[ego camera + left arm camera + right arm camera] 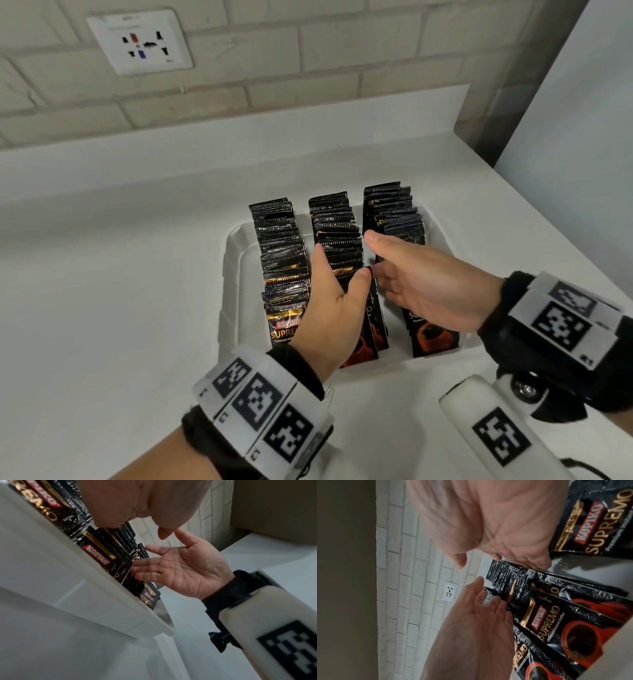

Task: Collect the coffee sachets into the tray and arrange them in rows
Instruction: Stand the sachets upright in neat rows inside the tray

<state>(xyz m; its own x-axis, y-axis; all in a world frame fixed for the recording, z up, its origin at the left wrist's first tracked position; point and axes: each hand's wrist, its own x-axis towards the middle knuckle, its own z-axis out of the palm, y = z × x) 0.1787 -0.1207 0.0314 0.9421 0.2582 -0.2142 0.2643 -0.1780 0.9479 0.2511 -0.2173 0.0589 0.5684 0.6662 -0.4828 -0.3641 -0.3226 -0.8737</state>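
A white tray (233,274) on the counter holds three rows of black Kopiko coffee sachets: a left row (281,253), a middle row (337,233) and a right row (394,209). My left hand (339,270) lies with straight fingers against the left side of the middle row. Opposite it, my right hand (375,257) has its palm turned left and its fingertips touch that row's right side. Neither hand grips a sachet. The left wrist view shows the right hand (180,568) open against the sachets (102,555). The right wrist view shows the left hand (479,615) flat beside the sachets (547,622).
The tray stands on a white counter (120,274) with a raised back ledge below a pale brick wall. A wall socket (140,41) is at the upper left. A white panel (565,120) bounds the counter on the right.
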